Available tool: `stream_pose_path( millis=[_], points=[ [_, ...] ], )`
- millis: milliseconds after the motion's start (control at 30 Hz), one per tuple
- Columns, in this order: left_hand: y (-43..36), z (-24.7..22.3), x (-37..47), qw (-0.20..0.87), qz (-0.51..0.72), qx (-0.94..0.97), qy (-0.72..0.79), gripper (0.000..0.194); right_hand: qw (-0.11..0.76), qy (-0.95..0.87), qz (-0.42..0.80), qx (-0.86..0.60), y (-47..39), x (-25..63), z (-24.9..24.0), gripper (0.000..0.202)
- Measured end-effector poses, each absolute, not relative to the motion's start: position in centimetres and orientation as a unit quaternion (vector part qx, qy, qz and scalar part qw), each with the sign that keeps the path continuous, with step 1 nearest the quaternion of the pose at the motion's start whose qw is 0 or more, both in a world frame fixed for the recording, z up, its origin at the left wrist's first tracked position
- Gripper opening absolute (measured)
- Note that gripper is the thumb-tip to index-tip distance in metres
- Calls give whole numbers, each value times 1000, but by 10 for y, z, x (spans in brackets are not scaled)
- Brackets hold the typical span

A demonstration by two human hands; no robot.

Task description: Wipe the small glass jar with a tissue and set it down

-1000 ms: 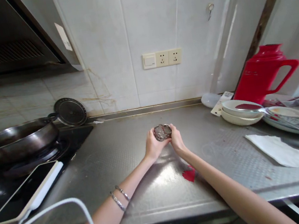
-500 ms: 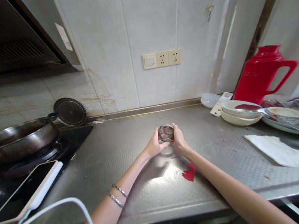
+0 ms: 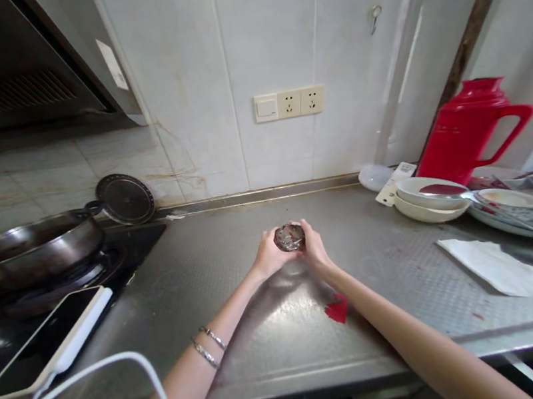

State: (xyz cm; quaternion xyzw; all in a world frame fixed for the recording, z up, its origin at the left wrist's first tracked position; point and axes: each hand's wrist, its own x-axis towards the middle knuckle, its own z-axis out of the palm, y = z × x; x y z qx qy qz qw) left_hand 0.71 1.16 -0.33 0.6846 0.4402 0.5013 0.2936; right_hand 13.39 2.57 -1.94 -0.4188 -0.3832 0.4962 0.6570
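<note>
A small, round, shiny dark object (image 3: pixel 289 237), like a glass or metal cup with reddish patches, is held between both hands over the steel counter (image 3: pixel 223 247). My left hand (image 3: pixel 270 254) wraps its left side and lower edge. Against its right side, my right hand (image 3: pixel 314 244) is closed with the fingers upright. What lies inside the object is too small to tell. A torn red scrap (image 3: pixel 336 309) lies on the counter beside my right forearm.
At left are a pan (image 3: pixel 37 253) on the stove, a phone (image 3: pixel 41 343) and a looping white cable (image 3: pixel 120 359). A round black disc (image 3: pixel 125 199) leans on the wall. At right stand a red flask (image 3: pixel 463 134), stacked bowls (image 3: pixel 432 203) and a white tissue (image 3: pixel 503 270).
Both hands and the round object have shifted slightly left. The object has turned or tilted a little between them.
</note>
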Motion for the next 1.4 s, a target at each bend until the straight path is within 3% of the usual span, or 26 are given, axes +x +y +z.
stream_pose_path(
  millis=[267,500,700,900,1167,1400],
  points=[
    [6,-7,14,240,521,648,500,83,672,-435,435,-411,13,123,-17,41],
    [4,-10,15,372,476,700,380,107,671,-346,498,-427,25,134,-16,43],
    [4,-6,15,448,480,685,317,82,672,-328,517,-416,27,145,-4,46],
    [4,0,10,345,473,715,382,85,655,-359,524,-410,23,141,-5,49],
    [4,1,9,208,500,697,469,67,669,-404,461,-421,17,133,-12,43],
    [-2,-3,11,237,533,642,497,74,665,-440,449,-403,13,117,-19,37]
  ],
)
